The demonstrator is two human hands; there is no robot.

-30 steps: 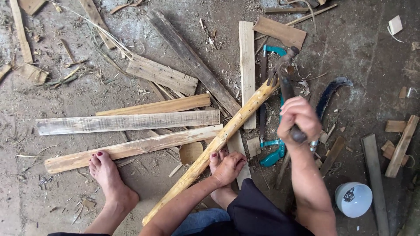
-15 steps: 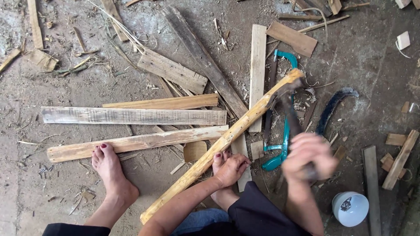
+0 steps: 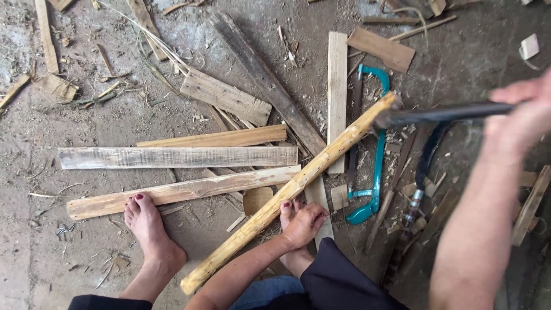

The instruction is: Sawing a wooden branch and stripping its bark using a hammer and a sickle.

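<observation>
Head view, looking down at a dirt floor littered with offcuts: at far left lie flat wooden slats (image 3: 178,157), roughly parallel, with a bare left foot (image 3: 148,229) planted on the ground just below the lowest one. A long peeled wooden pole (image 3: 287,192) runs diagonally from bottom centre up to the right, crossing the slats' right ends. The left hand (image 3: 303,224) sits beside the pole's middle, fingers curled and pressed against it (whether it fully wraps the pole cannot be told). Just right of the pole lies a teal-framed hacksaw (image 3: 373,172) on the ground. At the right edge the right hand (image 3: 525,115), arm raised and blurred, is closed around the handle of a dark long-bladed knife (image 3: 442,115), whose tip meets the pole's upper end.
</observation>
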